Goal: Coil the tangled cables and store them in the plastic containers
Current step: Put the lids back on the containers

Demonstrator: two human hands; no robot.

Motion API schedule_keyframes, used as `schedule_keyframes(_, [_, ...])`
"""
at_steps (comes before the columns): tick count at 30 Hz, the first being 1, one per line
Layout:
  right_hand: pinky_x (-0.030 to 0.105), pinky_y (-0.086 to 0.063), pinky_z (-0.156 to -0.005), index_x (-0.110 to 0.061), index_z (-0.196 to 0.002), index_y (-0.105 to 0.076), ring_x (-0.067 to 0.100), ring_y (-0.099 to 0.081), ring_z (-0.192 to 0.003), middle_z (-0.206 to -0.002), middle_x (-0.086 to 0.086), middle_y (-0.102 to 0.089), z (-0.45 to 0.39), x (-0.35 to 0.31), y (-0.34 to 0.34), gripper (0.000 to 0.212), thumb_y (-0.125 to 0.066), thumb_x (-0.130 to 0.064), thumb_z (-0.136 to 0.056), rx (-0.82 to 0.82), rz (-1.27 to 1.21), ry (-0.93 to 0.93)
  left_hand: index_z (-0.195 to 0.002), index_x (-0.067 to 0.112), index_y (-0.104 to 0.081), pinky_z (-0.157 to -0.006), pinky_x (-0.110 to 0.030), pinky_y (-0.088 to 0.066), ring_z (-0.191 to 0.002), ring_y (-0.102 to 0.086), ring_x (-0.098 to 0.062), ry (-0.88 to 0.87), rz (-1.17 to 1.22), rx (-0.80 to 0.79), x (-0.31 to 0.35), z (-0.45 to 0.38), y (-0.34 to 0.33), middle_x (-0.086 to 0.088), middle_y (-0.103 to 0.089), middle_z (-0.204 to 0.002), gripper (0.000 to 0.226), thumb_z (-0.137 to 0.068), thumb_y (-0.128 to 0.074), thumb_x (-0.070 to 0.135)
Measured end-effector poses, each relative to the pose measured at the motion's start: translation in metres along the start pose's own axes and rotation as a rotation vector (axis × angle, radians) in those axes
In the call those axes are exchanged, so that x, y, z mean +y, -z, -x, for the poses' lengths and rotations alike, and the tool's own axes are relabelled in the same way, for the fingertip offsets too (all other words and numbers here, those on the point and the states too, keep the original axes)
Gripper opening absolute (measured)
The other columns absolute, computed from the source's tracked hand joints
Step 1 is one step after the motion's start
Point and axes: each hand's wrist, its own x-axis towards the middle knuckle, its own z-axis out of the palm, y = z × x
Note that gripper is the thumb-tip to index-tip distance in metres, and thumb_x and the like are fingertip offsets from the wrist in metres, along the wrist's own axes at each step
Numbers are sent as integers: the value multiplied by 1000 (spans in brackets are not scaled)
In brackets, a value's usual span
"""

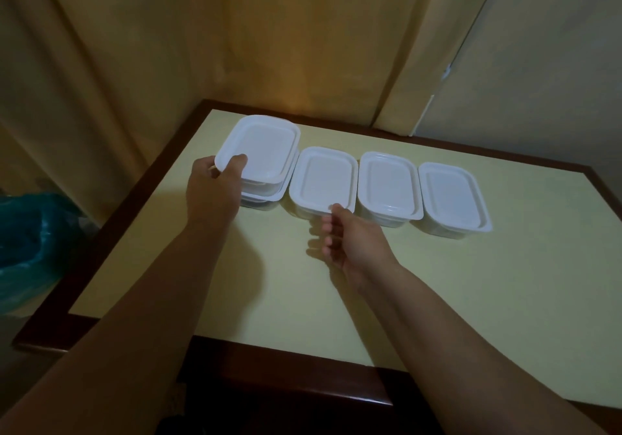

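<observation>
Several clear plastic containers with white lids stand in a row across the pale yellow table [437, 293]. At the left, a top container [262, 145] sits tilted on a lower container [262, 199]. My left hand [215, 185] grips the near left corner of that top container, thumb on the lid. Three single containers follow to the right: the second container [323, 179], the third container [387, 185] and the fourth container [454, 195]. My right hand [343, 239] hovers with loosely curled fingers at the near edge of the second container, its thumb tip at the rim. No cables show.
The table has a dark brown wooden border [111, 232]. Yellowish curtains [134, 47] hang behind it and to the left. A teal plastic bag [30, 242] lies on the floor at the left. A pale wall or door [555, 64] stands at the right.
</observation>
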Motion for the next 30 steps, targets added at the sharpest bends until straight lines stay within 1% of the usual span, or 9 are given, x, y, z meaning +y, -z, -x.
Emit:
schedule_keyframes(2, [24, -41, -51, -13, -81, -58, 10, -42, -46, -60, -2, -50, 5, -5, -1, 33, -48, -24, -110, 19, 18, -5, -134, 17, -53, -69, -19, -45, -103, -58, -17, -8, -7, -7, 0, -1, 1, 2, -57, -117, 49, -95, -65, 44])
schedule_keyframes(4, [20, -41, -44, -12, -83, -63, 8, -46, -46, -58, -4, -52, 10, -9, 1, 32, -51, -25, -110, 38, 96, 27, -134, 17, -54, -71, -20, -45, -105, -58, -17, -17, 3, -16, 0, -2, 2, 2, -57, -118, 48, -95, -64, 43])
schedule_keyframes(8, [22, -44, -47, -10, -88, -68, 8, -50, -49, -60, -4, -57, 17, -18, 16, 29, -54, -26, -108, 55, 173, 108, -131, 17, -56, -79, -27, -50, -108, -59, -20, -17, 20, -28, 1, -4, 1, 0, -58, -118, 46, -95, -64, 43])
schedule_keyframes(15, [22, -47, -50, -7, -82, -67, 11, -52, -51, -61, 1, -57, 30, -62, 58, 32, -55, -22, -107, 114, 68, 250, -132, 22, -54, -93, -37, -57, -109, -60, -20, 45, 96, -31, 7, 1, -11, 1, -58, -121, 46, -92, -67, 41])
schedule_keyframes(18, [20, -47, -48, -6, -81, -66, 9, -52, -49, -61, 1, -56, 25, -76, 82, 33, -55, -21, -107, 160, 21, 257, -131, 20, -54, -93, -38, -57, -109, -60, -21, 38, 78, -60, 8, 5, -22, -1, -58, -119, 47, -91, -68, 40])
schedule_keyframes(22, [21, -48, -48, -6, -83, -67, 10, -52, -49, -61, 0, -56, 16, -69, 104, 31, -54, -21, -108, 170, 111, 194, -125, 21, -54, -96, -42, -56, -105, -61, -21, 39, 76, -111, 12, 15, -41, 6, -58, -107, 43, -90, -70, 40])
schedule_keyframes(25, [24, -48, -47, -6, -83, -67, 13, -51, -48, -62, 3, -55, 15, -62, 111, 31, -57, -24, -105, 189, 232, 197, -120, 22, -55, -98, -47, -55, -103, -64, -22, 55, 72, -144, 13, 21, -54, 9, -60, -103, 44, -86, -72, 43])
schedule_keyframes(27, [26, -41, -46, -7, -81, -66, 15, -47, -47, -61, 3, -52, 16, -67, 115, 39, -57, -37, -105, 255, 433, 229, -122, 23, -57, -97, -48, -56, -103, -65, -22, 65, 75, -184, 16, 23, -59, 6, -62, -106, 49, -81, -74, 45])
schedule_keyframes(30, [34, -43, -63, -10, -91, -62, 22, -57, -72, -77, 1, -60, 17, -78, 130, 55, -47, -61, -103, 524, 907, 418, -130, 25, -57, -85, -40, -58, -104, -65, -21, 88, 37, -235, 22, 21, -58, 0, -62, -121, 58, -79, -74, 46])
